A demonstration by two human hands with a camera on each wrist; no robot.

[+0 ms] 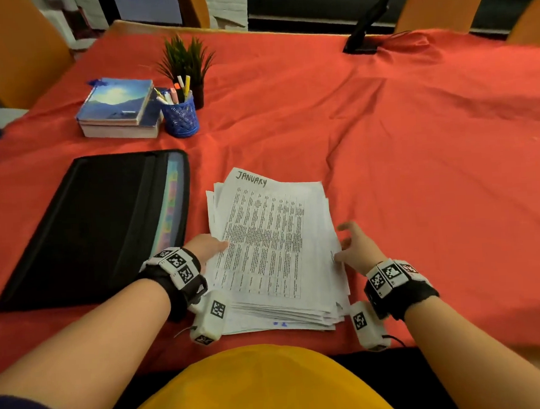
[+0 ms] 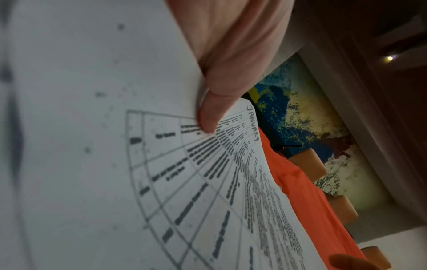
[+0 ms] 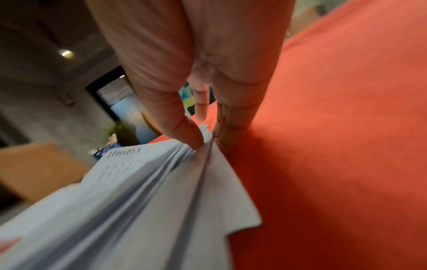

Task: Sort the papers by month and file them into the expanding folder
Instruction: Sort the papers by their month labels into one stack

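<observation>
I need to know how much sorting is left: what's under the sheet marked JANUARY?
Under the JANUARY sheet lies a loose stack of papers on the red tablecloth. Only their edges show; their month headings are covered.

The stack of papers lies between the left hand and right hand; the expanding folder lies left of the left hand, books and pen cup beyond it
</observation>
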